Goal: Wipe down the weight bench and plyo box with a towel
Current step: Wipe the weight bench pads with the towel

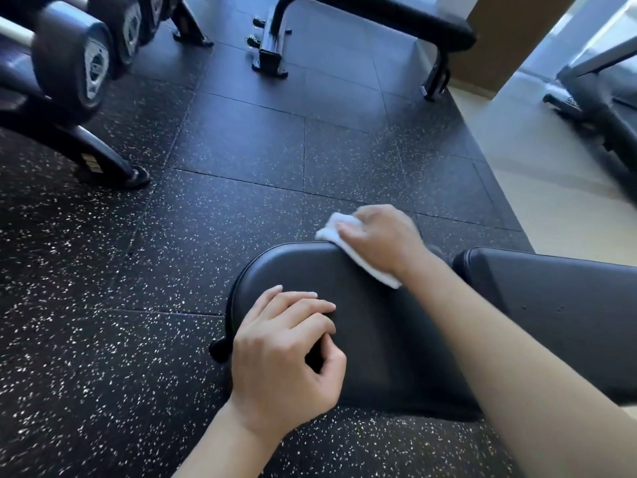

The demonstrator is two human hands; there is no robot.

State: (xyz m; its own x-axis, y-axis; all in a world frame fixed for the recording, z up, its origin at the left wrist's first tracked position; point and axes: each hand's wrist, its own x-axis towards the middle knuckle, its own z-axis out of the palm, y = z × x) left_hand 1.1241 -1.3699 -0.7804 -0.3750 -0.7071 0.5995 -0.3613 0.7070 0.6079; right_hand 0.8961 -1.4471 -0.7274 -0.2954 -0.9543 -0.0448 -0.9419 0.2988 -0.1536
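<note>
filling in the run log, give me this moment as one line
step: wiping bench | right hand: presses towel on far edge of seat pad | left hand: rests on pad's near side, holds nothing | plyo box: not in view

The weight bench [379, 326] stands on the floor [172, 236]. The towel [348, 243] lies on the seat pad's far edge under the right hand [382, 236]; the left hand [289, 353] rests at its left edge. A dumbbell rack [69, 74] stands far left, a second bench [362, 25] behind.
</note>
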